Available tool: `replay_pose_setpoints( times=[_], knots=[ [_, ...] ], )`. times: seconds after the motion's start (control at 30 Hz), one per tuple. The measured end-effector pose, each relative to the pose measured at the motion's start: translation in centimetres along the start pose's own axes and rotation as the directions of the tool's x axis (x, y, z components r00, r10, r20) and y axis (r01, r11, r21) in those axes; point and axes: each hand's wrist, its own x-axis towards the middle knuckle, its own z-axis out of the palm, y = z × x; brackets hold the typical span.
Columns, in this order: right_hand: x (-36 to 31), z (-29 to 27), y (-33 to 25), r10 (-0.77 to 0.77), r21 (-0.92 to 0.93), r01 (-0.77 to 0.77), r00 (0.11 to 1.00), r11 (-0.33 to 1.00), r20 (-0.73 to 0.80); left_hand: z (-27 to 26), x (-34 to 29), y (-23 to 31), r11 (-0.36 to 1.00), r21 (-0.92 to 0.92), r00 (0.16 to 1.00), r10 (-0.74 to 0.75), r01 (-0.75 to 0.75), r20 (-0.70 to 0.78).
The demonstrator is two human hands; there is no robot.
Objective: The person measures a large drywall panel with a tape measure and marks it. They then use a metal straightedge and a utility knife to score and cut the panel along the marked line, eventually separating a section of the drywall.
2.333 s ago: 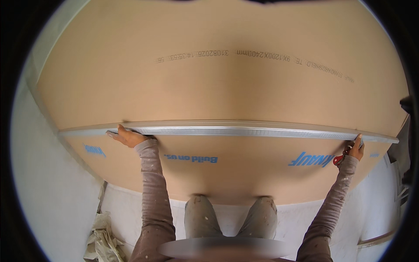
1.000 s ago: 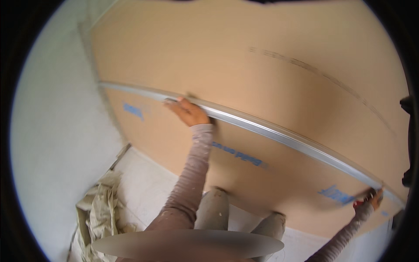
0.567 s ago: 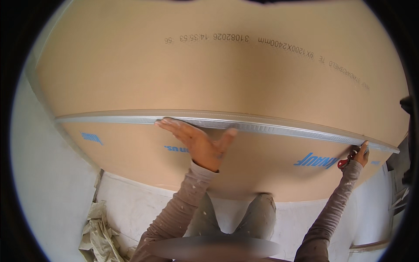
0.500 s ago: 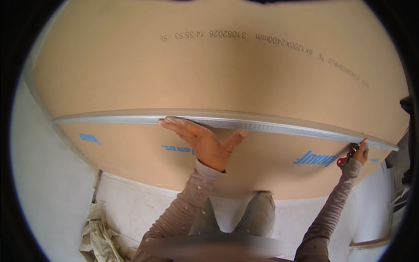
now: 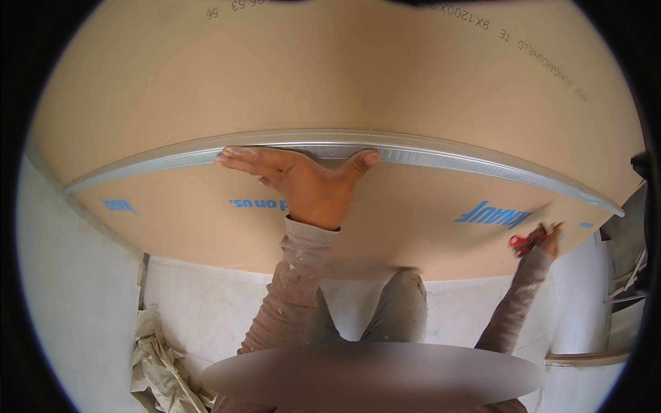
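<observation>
A long silver metal profile (image 5: 441, 154) lies across a big tan plasterboard sheet (image 5: 330, 82). My left hand (image 5: 313, 182) is spread against the near side of the profile, fingers pointing left and thumb to the right. Near the right end of the board, my right hand (image 5: 549, 241) is closed round a small red-and-dark hand tool (image 5: 527, 241). Motion blur hides the tool's exact kind. This hand is apart from the profile, on the near side of it.
Crumpled pale sheeting (image 5: 162, 361) lies on the floor at the lower left. My legs (image 5: 396, 306) stand against the board's near edge. A pale wall (image 5: 76, 275) rises at the left. Several loose items (image 5: 630, 275) are at the far right.
My right hand has come off the profile's right end and drawn back toward me with the red tool. My left hand stays spread on the profile. The view has shifted slightly.
</observation>
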Motion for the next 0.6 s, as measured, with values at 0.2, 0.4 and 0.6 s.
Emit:
replay_pose_setpoints(
  times=[0.2, 0.4, 0.6],
  knots=[
    [-14.8, -16.0, 19.6, 0.707, -0.004, -0.708, 0.706, 0.707, -0.035, 0.3, -0.2, 0.1, 1.0, -0.025, 0.999, -0.006, 0.005, -0.031],
    [-23.1, -18.0, 20.9, 0.754, 0.264, -0.714, 0.651, 0.649, -0.093, 0.9, -0.5, -0.7, 0.994, 0.034, 0.983, 0.109, -0.105, -0.151],
    [-18.1, -14.9, 19.4, 0.843, 0.482, -0.705, 0.513, 0.521, -0.161, 1.2, -0.4, -1.2, 0.99, 0.053, 0.979, 0.137, -0.13, -0.153]
  ],
)
